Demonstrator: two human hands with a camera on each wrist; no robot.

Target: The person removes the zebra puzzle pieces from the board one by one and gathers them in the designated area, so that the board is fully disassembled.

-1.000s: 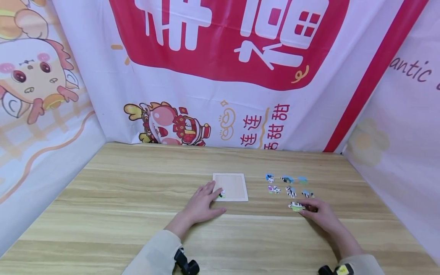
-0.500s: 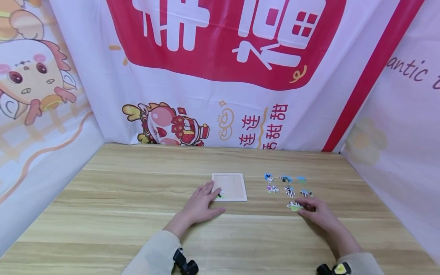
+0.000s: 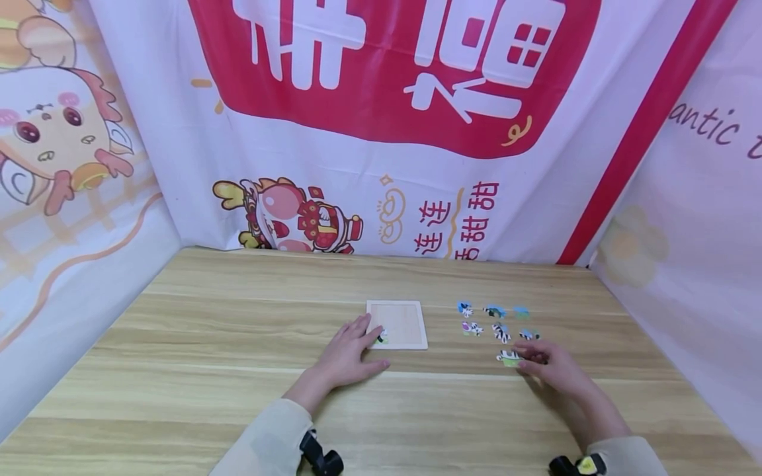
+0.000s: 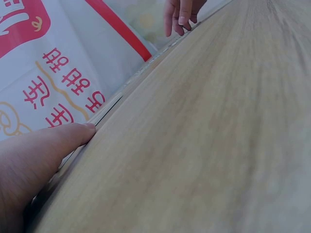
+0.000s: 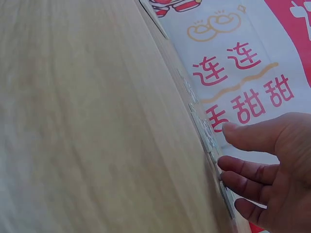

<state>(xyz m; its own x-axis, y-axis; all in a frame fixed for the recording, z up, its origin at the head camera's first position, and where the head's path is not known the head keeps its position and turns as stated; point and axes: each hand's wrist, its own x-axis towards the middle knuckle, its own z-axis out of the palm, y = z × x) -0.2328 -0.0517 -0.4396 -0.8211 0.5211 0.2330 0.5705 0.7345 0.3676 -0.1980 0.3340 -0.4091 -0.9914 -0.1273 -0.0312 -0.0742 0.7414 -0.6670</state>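
In the head view, my left hand (image 3: 348, 350) lies with spread fingers on the left edge of a square puzzle tray (image 3: 424, 330). One puzzle piece (image 3: 383, 337) with black, white and green on it sits in the tray's near left corner, beside my fingers. My right hand (image 3: 556, 367) reaches the right end of a white and green puzzle piece (image 3: 508, 358) with dark stripes. In the right wrist view, the thumb of this hand (image 5: 282, 165) stands apart from its loosely bent fingers, low by the table. Its fingers (image 4: 185, 14) also show at the top of the left wrist view.
Behind the striped piece, several puzzle pieces (image 3: 501, 332) lie in two rows to the right of the tray. All of this is on a wooden table (image 3: 238, 317). A printed cloth (image 3: 333, 152) hangs at the table's back edge, with more cloth at both sides.
The head view shifts very slightly. My right thumb covers a little more of the striped piece's right end. My left hand stays where it was on the tray.
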